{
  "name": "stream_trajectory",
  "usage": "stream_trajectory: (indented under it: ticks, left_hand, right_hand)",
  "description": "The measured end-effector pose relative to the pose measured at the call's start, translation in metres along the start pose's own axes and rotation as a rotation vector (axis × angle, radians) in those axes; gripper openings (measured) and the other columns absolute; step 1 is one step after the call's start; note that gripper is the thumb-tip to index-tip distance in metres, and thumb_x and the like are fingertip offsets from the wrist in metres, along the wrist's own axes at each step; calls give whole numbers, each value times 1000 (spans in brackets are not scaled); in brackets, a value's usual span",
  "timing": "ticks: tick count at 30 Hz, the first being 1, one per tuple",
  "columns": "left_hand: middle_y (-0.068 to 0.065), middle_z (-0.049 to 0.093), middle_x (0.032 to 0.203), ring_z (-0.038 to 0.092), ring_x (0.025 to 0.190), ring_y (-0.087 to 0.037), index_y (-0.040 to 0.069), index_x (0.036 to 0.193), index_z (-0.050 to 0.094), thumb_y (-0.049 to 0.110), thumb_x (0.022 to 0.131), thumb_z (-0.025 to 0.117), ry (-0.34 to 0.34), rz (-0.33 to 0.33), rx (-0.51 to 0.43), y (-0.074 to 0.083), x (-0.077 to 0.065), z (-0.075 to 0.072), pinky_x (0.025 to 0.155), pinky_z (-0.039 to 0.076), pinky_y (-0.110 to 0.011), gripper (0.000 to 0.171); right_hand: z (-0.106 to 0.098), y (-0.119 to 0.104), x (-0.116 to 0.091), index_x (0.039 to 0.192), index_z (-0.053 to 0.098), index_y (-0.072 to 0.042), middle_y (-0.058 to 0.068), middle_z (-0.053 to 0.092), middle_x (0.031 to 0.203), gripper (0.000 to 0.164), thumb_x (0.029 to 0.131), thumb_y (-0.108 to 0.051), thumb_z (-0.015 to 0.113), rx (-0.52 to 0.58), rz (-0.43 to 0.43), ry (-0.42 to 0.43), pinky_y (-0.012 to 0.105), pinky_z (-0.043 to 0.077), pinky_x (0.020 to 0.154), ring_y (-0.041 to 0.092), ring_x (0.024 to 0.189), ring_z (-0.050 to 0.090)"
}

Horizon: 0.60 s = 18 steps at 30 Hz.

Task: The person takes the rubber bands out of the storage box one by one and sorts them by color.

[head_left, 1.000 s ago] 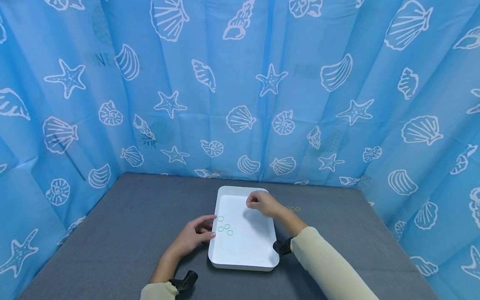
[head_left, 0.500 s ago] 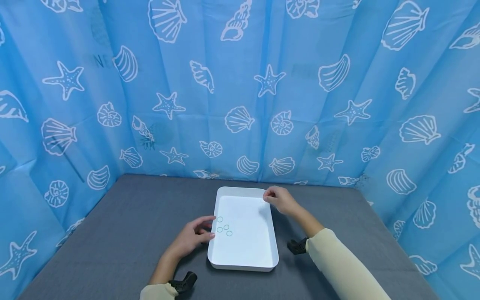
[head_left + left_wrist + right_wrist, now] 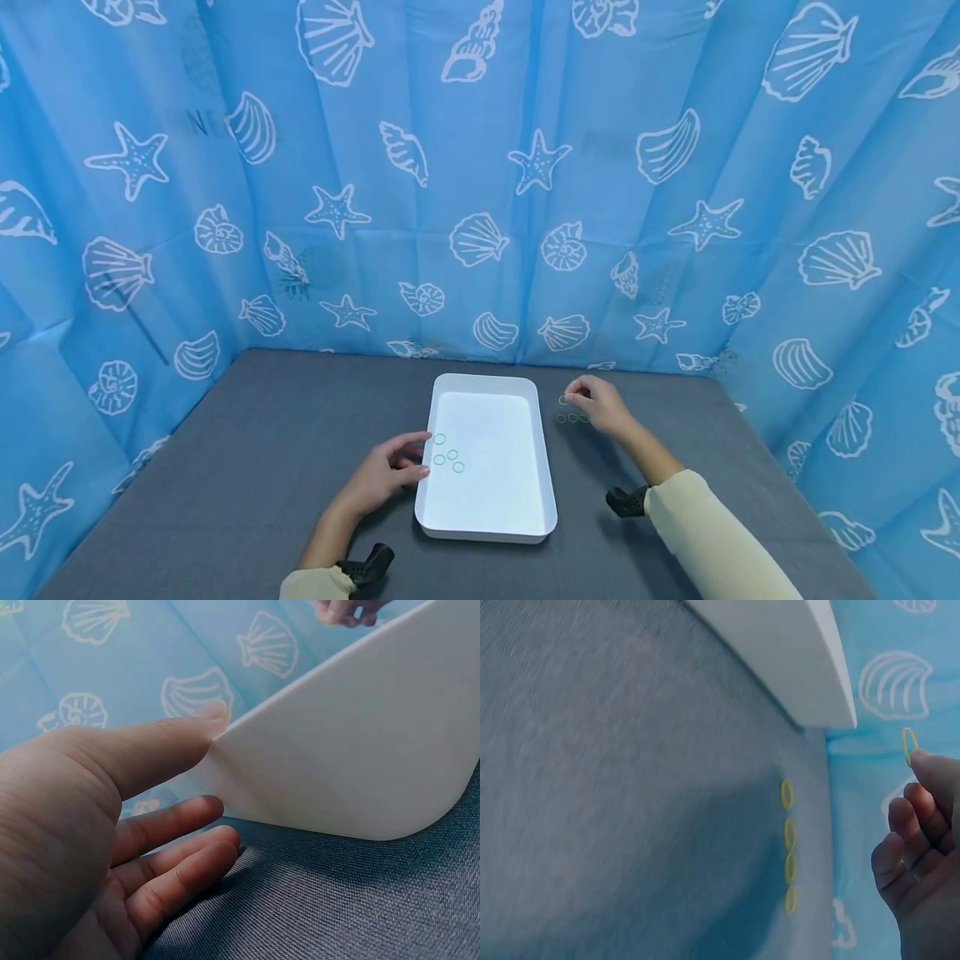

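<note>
My right hand (image 3: 600,406) is raised above the table to the right of the white tray (image 3: 486,383). Between its thumb and fingertip it pinches a thin yellow rubber band (image 3: 904,742), held up on edge. Under and beside that hand, several yellow rubber bands (image 3: 784,795) lie in a row on the table. My left hand (image 3: 377,475) rests at the tray's left side, thumb tip at the rim and the other fingers loosely bent below it in the left wrist view. Inside the tray, near that hand, several green rubber bands (image 3: 436,439) lie flat.
A dark grey cloth (image 3: 300,400) covers the table under the tray. Behind and along both sides hangs a blue curtain (image 3: 420,258) printed with white shells and starfish. Each wrist carries a black camera mount (image 3: 626,502).
My right hand has moved right, from above the tray past its right rim to above the row of yellow rubber bands. The left hand stays at the tray's left side.
</note>
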<state>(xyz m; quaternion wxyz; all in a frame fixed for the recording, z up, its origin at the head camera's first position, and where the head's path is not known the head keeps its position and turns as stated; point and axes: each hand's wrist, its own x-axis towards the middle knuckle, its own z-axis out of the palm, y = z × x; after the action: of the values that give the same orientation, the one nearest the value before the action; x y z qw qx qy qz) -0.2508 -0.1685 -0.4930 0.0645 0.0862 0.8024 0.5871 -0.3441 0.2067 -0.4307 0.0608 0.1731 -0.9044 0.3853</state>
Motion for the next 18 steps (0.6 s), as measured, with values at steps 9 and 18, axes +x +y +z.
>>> stream_trajectory:
  ticks: [9, 18]
  left_hand:
    - [-12, 59, 121, 60, 88, -21, 16, 137, 56, 25, 87, 74, 2, -18, -2, 1, -2, 0, 72, 46, -37, 54]
    - [-11, 59, 121, 60, 89, -20, 19, 136, 56, 27, 86, 75, 10, -31, 3, 1, 0, 0, 72, 46, -36, 54]
  right_hand:
    - [-5, 23, -12, 94, 61, 4, 10, 58, 86, 7, 96, -2, 58, -20, 58, 39, 36, 41, 66, 20, 74, 49]
    - [-6, 49, -23, 93, 61, 6, 11, 59, 84, 9, 96, -1, 57, -27, 151, 61, 35, 42, 64, 19, 70, 49]
